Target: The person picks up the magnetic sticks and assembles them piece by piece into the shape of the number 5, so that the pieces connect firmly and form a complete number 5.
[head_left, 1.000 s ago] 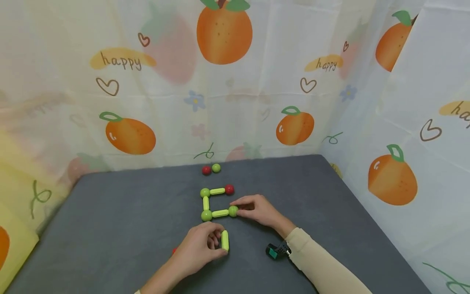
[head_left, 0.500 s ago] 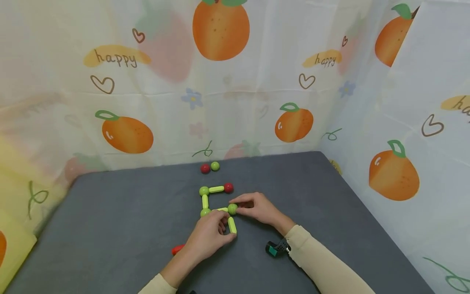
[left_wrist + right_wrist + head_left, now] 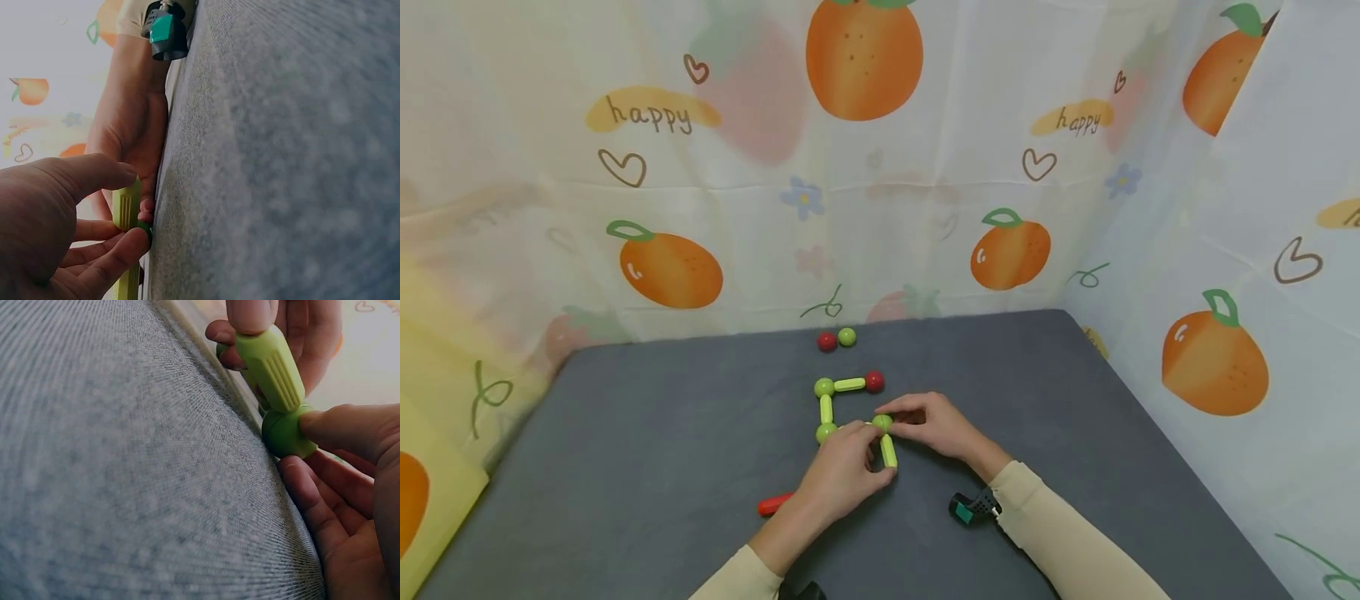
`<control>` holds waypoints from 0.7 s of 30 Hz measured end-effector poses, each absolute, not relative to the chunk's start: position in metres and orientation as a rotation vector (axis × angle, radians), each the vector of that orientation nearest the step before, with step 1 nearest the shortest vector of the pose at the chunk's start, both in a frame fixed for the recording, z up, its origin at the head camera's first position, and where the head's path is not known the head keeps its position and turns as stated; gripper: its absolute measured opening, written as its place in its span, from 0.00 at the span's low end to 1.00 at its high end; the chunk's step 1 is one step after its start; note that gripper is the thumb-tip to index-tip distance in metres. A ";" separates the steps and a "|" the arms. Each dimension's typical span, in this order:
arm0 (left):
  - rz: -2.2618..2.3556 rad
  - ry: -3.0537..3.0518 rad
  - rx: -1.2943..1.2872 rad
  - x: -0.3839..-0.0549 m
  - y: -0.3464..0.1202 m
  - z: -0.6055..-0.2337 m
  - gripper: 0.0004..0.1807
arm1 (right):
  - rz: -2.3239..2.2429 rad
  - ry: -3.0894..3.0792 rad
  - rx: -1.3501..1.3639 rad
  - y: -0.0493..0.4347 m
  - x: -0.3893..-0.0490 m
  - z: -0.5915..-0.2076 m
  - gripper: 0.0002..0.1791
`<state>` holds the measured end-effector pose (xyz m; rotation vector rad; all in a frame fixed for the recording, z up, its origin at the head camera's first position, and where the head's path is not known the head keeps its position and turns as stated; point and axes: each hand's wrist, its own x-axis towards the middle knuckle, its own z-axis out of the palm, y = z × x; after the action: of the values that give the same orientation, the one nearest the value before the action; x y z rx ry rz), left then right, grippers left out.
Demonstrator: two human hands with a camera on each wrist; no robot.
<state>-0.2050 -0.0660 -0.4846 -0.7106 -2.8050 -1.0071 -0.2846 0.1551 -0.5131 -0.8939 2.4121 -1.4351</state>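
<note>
My left hand pinches a yellow-green rod lengthwise, the thumb at its near end. A green ball is held between the thumb and fingers of my right hand. In the right wrist view the far end of the rod meets the green ball. The ball belongs to an angular chain on the table: two more green balls, one at the corner, an upright rod, a top rod and a red ball. My left hand mostly hides the lower rod.
A loose red ball and a loose green ball lie near the back edge of the grey table. A red rod lies partly behind my left forearm. A patterned fabric curtain rises behind the table and on its right.
My left hand has carried the rod up and to the right, bringing its end to the green ball. My right hand keeps its hold there. More of the red rod shows.
</note>
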 end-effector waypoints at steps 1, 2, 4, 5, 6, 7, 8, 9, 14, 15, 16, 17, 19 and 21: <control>-1.001 -2.809 -0.710 -0.205 -0.065 -0.484 0.20 | -1.430 2.412 -0.890 0.155 -0.285 -0.513 0.17; -0.990 -2.814 -0.706 -0.205 -0.064 -0.484 0.20 | -1.425 2.412 -0.888 0.155 -0.285 -0.513 0.17; -0.973 -2.821 -0.696 -0.205 -0.063 -0.482 0.18 | -1.421 2.412 -0.886 0.156 -0.284 -0.513 0.17; -0.962 -2.820 -0.694 -0.205 -0.063 -0.482 0.18 | -1.424 2.411 -0.886 0.156 -0.284 -0.513 0.17; -0.958 -2.817 -0.694 -0.204 -0.062 -0.482 0.17 | -1.423 2.412 -0.886 0.155 -0.284 -0.512 0.17; -0.954 -2.813 -0.696 -0.204 -0.062 -0.481 0.17 | -1.425 2.415 -0.886 0.155 -0.284 -0.512 0.17; -0.950 -2.809 -0.697 -0.205 -0.062 -0.481 0.16 | -1.426 2.416 -0.885 0.155 -0.284 -0.512 0.17; -0.947 -2.806 -0.699 -0.205 -0.062 -0.481 0.16 | -1.426 2.419 -0.884 0.155 -0.284 -0.512 0.17; -0.908 -2.819 -0.708 -0.204 -0.062 -0.481 0.16 | -1.415 2.429 -0.876 0.155 -0.283 -0.511 0.17; -0.895 -2.827 -0.708 -0.204 -0.062 -0.481 0.16 | -1.413 2.429 -0.874 0.154 -0.283 -0.511 0.17; -0.885 -2.835 -0.707 -0.204 -0.063 -0.481 0.16 | -1.412 2.429 -0.874 0.154 -0.283 -0.510 0.17; -0.879 -2.841 -0.707 -0.204 -0.063 -0.481 0.17 | -1.412 2.428 -0.874 0.154 -0.283 -0.510 0.17; -0.874 -2.852 -0.703 -0.204 -0.063 -0.481 0.17 | -1.416 2.424 -0.874 0.154 -0.283 -0.510 0.17; -0.879 -2.853 -0.702 -0.204 -0.063 -0.480 0.18 | -1.418 2.422 -0.874 0.154 -0.283 -0.510 0.17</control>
<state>-0.2040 -0.0630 -0.4800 -0.7022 -2.8534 -0.8794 -0.2830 0.1544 -0.5102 -0.8742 2.4221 -1.4176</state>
